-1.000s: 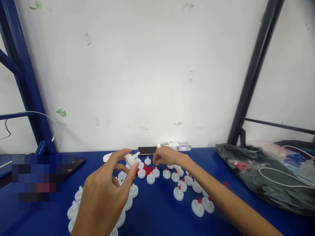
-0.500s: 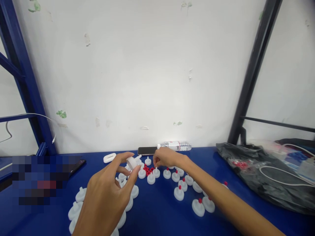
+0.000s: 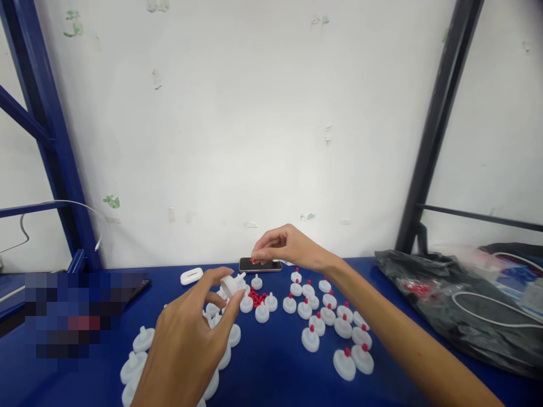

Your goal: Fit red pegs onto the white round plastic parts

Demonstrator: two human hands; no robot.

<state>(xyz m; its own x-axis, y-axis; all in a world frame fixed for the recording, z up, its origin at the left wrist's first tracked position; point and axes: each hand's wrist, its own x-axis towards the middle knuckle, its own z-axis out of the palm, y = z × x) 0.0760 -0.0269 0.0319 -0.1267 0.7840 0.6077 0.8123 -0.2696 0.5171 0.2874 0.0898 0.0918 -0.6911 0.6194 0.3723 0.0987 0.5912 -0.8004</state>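
Note:
My left hand (image 3: 193, 333) pinches a white nozzle cap (image 3: 230, 286) between thumb and fingers, its open underside towards me and its spout tilted up to the right. My right hand (image 3: 288, 247) is raised over the dark phone, fingertips closed on a small red tip (image 3: 253, 260). Below lies a pile of red tips (image 3: 257, 298) among white caps without tips, such as one cap (image 3: 262, 313). More bare caps (image 3: 134, 367) surround my left forearm and are partly hidden by it. Right of the pile stand several caps with red tips (image 3: 310, 339).
A phone (image 3: 261, 265) lies by the wall, and a white earbud case (image 3: 192, 276) to its left. A black plastic bag (image 3: 449, 322) with a white cable and red pieces covers the right side. The blue table (image 3: 271, 367) meets blue and black frame posts.
My right hand has lifted from the pile up and slightly left, now with a red tip in its fingers. My left hand keeps its cap, turned slightly. The view has shifted a little.

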